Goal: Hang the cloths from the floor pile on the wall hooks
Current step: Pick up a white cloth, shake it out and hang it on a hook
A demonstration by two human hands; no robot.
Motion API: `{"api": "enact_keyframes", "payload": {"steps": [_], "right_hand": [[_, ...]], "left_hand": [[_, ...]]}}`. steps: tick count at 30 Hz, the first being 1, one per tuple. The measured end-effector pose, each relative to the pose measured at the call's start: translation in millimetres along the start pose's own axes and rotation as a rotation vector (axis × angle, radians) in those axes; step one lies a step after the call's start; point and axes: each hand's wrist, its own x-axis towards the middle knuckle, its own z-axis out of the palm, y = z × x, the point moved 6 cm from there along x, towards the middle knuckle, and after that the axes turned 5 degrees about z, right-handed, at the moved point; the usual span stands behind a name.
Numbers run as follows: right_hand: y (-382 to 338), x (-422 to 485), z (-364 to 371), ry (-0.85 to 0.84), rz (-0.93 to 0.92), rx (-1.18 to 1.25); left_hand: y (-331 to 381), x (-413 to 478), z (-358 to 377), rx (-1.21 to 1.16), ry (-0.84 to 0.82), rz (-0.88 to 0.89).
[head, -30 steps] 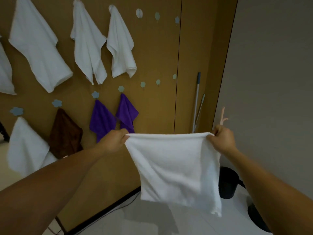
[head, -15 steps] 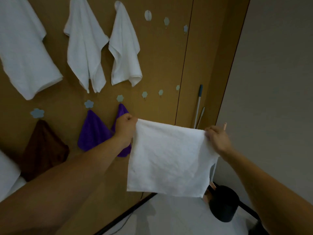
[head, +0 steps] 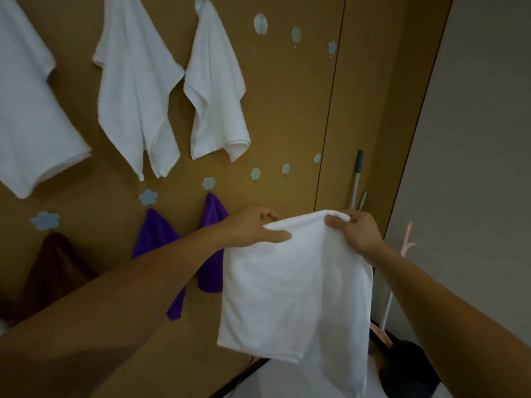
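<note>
A white cloth (head: 296,291) hangs in front of me, held by its top edge. My left hand (head: 253,226) pinches the left part of that edge between thumb and fingers. My right hand (head: 356,231) grips the bunched right part. The two hands are close together, a little below the lower row of hooks. Bare hooks sit on the brown wall: a white oval one (head: 260,23) in the upper row and a pale hexagonal one (head: 255,174) in the lower row. Several white cloths (head: 214,90) hang from the upper hooks, two purple cloths (head: 156,239) and a brown one (head: 54,271) from lower hooks.
A mop handle (head: 357,179) leans in the corner where the brown wall meets a grey wall (head: 471,168). A black bucket (head: 408,369) stands on the white floor at the lower right. A pink stick-like object (head: 408,239) stands by the grey wall.
My hands have come closer together, so the cloth's top edge is gathered and the cloth hangs narrower. The view has moved nearer the wall and slightly up.
</note>
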Motion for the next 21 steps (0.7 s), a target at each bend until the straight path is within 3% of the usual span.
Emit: {"api": "enact_keyframes", "payload": {"steps": [3,10,17,21], "right_hand": [[-6,38,9,-0.02,-0.085,-0.048],[-27,142,16,-0.089,-0.265,0.084],[-68,242,11,-0.162,-0.366,0.184],[-102,285,12,-0.186,-0.432,0.18]], "left_hand": [[-5,34,-4,0.144,-0.052,0.008],[-27,128,-46,-0.058,0.319,-0.074],[-25,213,-85,0.171,0.58,-0.074],[-4,238,-105,0.164,0.728,-0.022]]}}
